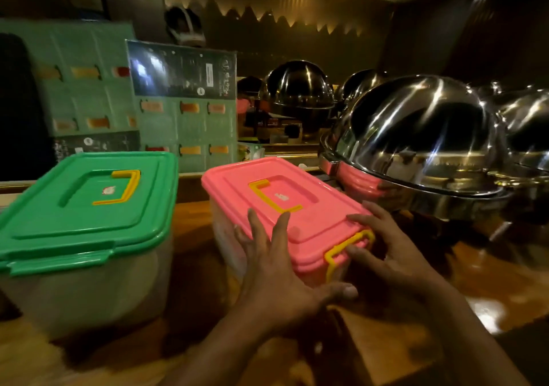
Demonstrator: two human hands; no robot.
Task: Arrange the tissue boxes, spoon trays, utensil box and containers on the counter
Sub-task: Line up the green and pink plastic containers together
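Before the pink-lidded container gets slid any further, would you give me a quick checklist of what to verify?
1. Left hand on the pink-lidded container: ok, palm against the near end, fingers on the lid.
2. Right hand at the yellow latch: ok.
3. Latch fully closed: cannot tell.
4. Gap to the green-lidded container: ok, apart.
5. Clearance to the chafing dish: not ok, very close.
6. Counter between the containers: ok, bare.
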